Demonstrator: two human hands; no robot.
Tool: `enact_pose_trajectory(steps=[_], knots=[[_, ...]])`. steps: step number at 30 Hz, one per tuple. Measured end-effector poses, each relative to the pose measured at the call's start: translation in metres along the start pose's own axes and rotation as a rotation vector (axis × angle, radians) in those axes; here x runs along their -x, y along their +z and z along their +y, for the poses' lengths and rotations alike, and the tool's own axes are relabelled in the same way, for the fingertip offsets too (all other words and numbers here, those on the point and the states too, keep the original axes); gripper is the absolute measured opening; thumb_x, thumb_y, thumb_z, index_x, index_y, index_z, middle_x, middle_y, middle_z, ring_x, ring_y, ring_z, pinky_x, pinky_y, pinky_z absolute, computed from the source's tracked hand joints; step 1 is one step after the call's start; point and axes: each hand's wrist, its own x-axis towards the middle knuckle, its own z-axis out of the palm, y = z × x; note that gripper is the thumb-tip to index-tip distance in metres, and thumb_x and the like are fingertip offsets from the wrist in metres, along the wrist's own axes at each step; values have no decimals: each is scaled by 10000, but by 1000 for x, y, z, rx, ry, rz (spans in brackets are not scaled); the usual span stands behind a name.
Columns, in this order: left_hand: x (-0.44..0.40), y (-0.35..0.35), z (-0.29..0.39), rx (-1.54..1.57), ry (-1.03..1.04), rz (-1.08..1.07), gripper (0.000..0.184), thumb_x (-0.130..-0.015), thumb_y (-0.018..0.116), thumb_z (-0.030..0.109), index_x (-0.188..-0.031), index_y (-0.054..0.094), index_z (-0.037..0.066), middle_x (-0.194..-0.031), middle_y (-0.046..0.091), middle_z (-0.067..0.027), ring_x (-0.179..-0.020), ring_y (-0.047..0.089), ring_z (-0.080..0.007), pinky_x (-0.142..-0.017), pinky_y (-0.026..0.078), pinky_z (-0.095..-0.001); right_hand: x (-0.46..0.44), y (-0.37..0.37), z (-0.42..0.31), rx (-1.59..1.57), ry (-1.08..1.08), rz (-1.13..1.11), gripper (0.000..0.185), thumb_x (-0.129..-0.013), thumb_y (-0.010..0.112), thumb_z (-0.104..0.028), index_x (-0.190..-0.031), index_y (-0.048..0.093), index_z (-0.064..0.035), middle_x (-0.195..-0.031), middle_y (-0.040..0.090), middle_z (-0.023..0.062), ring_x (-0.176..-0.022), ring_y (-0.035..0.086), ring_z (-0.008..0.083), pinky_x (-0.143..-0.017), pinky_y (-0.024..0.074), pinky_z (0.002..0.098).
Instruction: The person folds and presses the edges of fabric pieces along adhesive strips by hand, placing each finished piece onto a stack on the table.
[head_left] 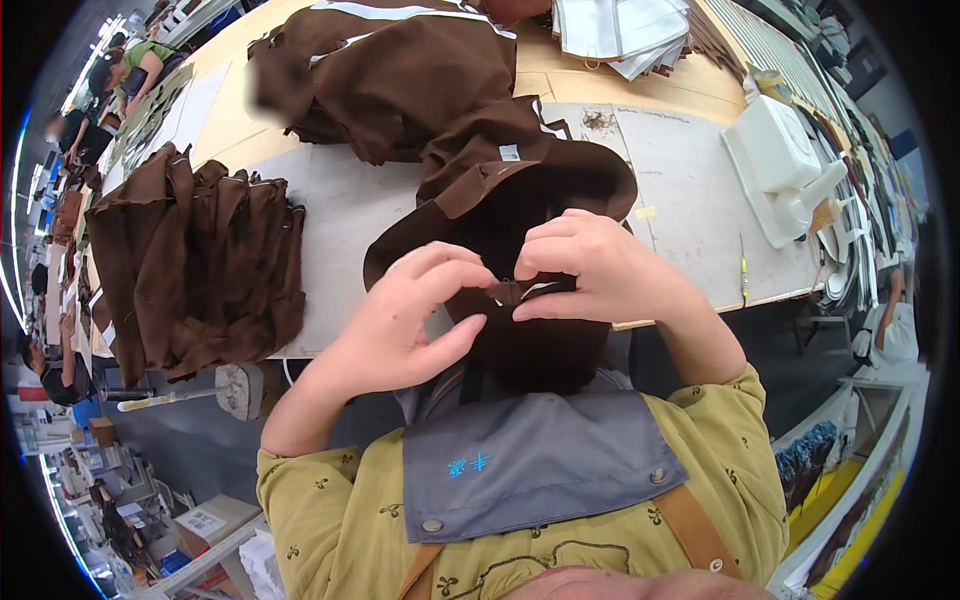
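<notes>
A dark brown cloth garment (545,350) hangs over the table's front edge towards my lap, its wide curved edge spread on the table. My right hand (590,268) pinches a fold of it between thumb and fingers, and a bit of white shows in that fold. Just to the left, my left hand (415,315) has its thumb and forefinger apart, with the fingertips close to the same fold. Whether they touch it I cannot tell. A small white label (510,153) lies on the brown cloth farther back.
A stack of brown cloth pieces (205,265) lies at left, and a larger brown heap (400,85) at the back. White pieces (620,35) are fanned out behind. At right are a white plastic container (775,150) and a yellow-handled tool (744,275). Other people work at far left.
</notes>
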Motion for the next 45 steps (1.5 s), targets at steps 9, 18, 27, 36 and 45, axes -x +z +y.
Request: enact_pose_trajectory(steps=[9,18,27,36,45], knots=[[2,12,-8,74,-117,3,120,-859,621,35,-973,631,0,-832,545,-84,-758,565,-207,-662,454,-316,6,-11,-6,-201,284,-136,264,-823,760,-251,-912,625,-42,-762,629,88,-723,632,283,-623,474,363],[1,25,-6,65,-220,202,140,-833,700,40,-971,716,28,-830,556,-41,-759,559,-138,-682,487,-268,20,-2,-7,-183,250,161,182,-845,712,-241,-865,674,-63,-754,603,52,-692,614,205,-575,456,322],[6,21,-20,206,-231,119,176,-816,676,27,-983,729,29,-789,525,-8,-720,513,-94,-646,425,-241,25,10,-3,-213,269,247,88,-836,681,-156,-816,679,-70,-727,593,26,-573,559,165,-480,412,304],[5,28,-16,316,-318,109,119,-903,724,138,-954,735,31,-795,651,-22,-740,580,-109,-669,457,-257,23,16,-7,-256,215,241,30,-789,699,-18,-813,681,-15,-688,611,63,-597,584,160,-518,444,274],[8,33,-16,339,-341,118,105,-899,725,124,-931,735,26,-850,702,-43,-791,638,-118,-702,502,-271,25,25,-8,-346,371,142,122,-864,716,-206,-898,741,-92,-660,667,51,-526,614,157,-527,477,274]])
